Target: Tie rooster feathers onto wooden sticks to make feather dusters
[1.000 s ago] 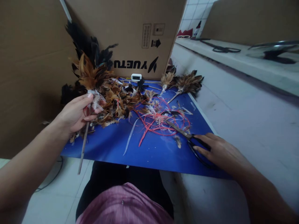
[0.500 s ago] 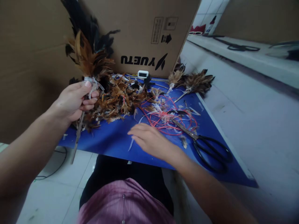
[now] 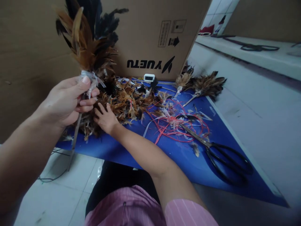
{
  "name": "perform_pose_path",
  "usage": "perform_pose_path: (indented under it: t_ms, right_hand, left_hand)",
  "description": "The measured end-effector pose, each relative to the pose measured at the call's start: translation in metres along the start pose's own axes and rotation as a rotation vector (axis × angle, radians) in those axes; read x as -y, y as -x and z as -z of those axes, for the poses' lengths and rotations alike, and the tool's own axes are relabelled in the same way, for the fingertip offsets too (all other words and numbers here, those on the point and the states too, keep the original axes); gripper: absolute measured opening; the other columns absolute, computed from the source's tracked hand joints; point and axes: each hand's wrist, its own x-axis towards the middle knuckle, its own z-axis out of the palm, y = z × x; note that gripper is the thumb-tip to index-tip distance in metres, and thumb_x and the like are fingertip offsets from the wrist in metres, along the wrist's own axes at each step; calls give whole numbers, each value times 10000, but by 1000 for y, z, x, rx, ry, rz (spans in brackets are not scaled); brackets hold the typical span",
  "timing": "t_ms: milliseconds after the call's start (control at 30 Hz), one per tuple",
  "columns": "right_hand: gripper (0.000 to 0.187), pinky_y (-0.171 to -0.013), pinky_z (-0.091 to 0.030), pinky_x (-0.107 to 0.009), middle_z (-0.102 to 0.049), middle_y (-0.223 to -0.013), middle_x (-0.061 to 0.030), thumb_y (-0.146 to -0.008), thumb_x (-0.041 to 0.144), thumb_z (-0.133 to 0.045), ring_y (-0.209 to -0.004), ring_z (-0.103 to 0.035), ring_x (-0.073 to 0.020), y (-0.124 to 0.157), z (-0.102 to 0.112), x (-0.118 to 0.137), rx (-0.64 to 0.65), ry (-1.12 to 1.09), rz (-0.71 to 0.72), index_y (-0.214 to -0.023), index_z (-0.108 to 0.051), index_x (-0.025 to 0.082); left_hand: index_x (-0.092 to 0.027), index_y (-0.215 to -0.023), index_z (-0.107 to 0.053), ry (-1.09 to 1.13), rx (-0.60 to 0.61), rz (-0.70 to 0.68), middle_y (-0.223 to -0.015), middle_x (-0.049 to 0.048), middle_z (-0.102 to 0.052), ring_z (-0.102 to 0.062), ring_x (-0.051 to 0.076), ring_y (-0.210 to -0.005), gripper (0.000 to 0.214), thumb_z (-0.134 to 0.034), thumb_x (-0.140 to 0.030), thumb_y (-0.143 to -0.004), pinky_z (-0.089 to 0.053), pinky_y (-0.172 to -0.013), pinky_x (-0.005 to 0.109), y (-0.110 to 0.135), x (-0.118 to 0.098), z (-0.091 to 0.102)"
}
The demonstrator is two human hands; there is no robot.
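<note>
My left hand (image 3: 68, 99) grips a feather duster (image 3: 88, 51) upright by its thin stick, just below a whitish binding (image 3: 90, 77). Brown and black feathers fan out above that binding, and the stick's lower end sticks out beneath my fist. My right hand (image 3: 107, 119) reaches across to the left, fingers spread, over the near edge of a pile of loose brown feathers (image 3: 122, 105) on the blue table (image 3: 131, 142). Nothing shows in its fingers. Red and clear plastic string (image 3: 162, 131) lies tangled to the right, with black-handled scissors (image 3: 207, 144) across it.
A large cardboard box (image 3: 141, 37) stands behind the pile. At the table's far right lie finished-looking feather bundles (image 3: 209, 86) on sticks, near a small white digital display (image 3: 149, 77). A ledge (image 3: 237, 44) at the upper right carries another pair of scissors (image 3: 258, 47).
My right hand has moved left from beside the string to the feather pile, its fingers spreading. My left hand keeps hold of the feather duster. The view has shifted slightly.
</note>
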Motion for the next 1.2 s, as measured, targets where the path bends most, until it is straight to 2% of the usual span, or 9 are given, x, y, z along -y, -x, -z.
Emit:
perform_pose_path:
  t_ms: [100, 167, 233, 400, 600, 767, 967, 1100, 1200]
  right_hand:
    - [297, -1014, -265, -653, -479, -1387, -132, -953, 188, -395, -1327, -346, -378, 7, 4, -19, 38, 109, -85, -1112, -645, 184]
    - [327, -923, -389, -569, -542, -1291, -145, -956, 166, -354, -1203, -464, -348, 18, 9, -29, 42, 145, -81, -1077, -657, 166]
    - [342, -830, -437, -478, -592, -1174, -141, -960, 158, -327, -1069, -529, -300, 30, 15, -37, 46, 166, -52, -1033, -662, 153]
    - [333, -797, -409, -422, -608, -1064, -123, -972, 158, -312, -996, -521, -255, 66, 27, -54, 69, 222, 20, -962, -645, 145]
    - [308, -923, -343, -472, -578, -1238, -125, -981, 186, -327, -1165, -451, -271, 111, 42, -63, -12, 229, 93, -1107, -608, 170]
    - [347, -989, -314, -461, -594, -1254, -106, -891, 94, -443, -1238, -430, -265, 132, 64, -61, -3, 90, -24, -1201, -580, 168]
    - [269, -843, -425, -376, -697, -986, -98, -903, 187, -421, -966, -608, -240, 96, 82, -53, -14, -88, -460, -978, -679, 165]
    - [396, -769, -478, -363, -707, -968, -150, -910, 452, -432, -922, -656, -271, 53, 71, -53, 88, -181, -746, -967, -694, 161]
    - [355, -794, -492, -357, -698, -1035, -163, -866, 422, -507, -966, -658, -275, 32, 55, -58, 132, -246, -819, -1010, -690, 154]
  left_hand:
    - [-146, -730, -501, 6, 4, 14, -651, 0, -475, -313, 7, -360, 208, -448, -220, -917, -196, -287, 100, -1, 6, 9]
    - [-150, -740, -500, 27, -2, 32, -659, -1, -471, -308, 9, -364, 192, -439, -208, -912, -199, -282, 103, -4, 13, 13]
    - [-155, -761, -500, 48, -13, 51, -672, -2, -468, -312, 12, -369, 171, -432, -202, -910, -196, -281, 104, -8, 20, 14]
    - [-166, -763, -480, 91, 10, 57, -680, -2, -449, -313, 19, -384, 159, -413, -184, -907, -188, -292, 108, -17, 32, 13]
    - [-166, -770, -479, 110, 32, 61, -692, 1, -442, -314, 19, -396, 153, -414, -190, -906, -188, -309, 106, -24, 37, 13]
    - [-156, -780, -506, 68, 25, 43, -687, 4, -447, -320, 22, -390, 178, -403, -209, -915, -201, -306, 114, -24, 36, 10]
    - [-157, -756, -504, 79, 29, 32, -679, 6, -462, -320, 22, -378, 200, -396, -192, -920, -187, -304, 116, -24, 35, 1]
    - [-168, -757, -498, 94, 21, 38, -662, -2, -457, -307, 23, -377, 187, -415, -205, -920, -197, -310, 118, -23, 34, -6]
    - [-170, -757, -492, 75, 25, 56, -674, -7, -450, -290, 19, -381, 178, -440, -233, -915, -203, -310, 120, -18, 32, -8]
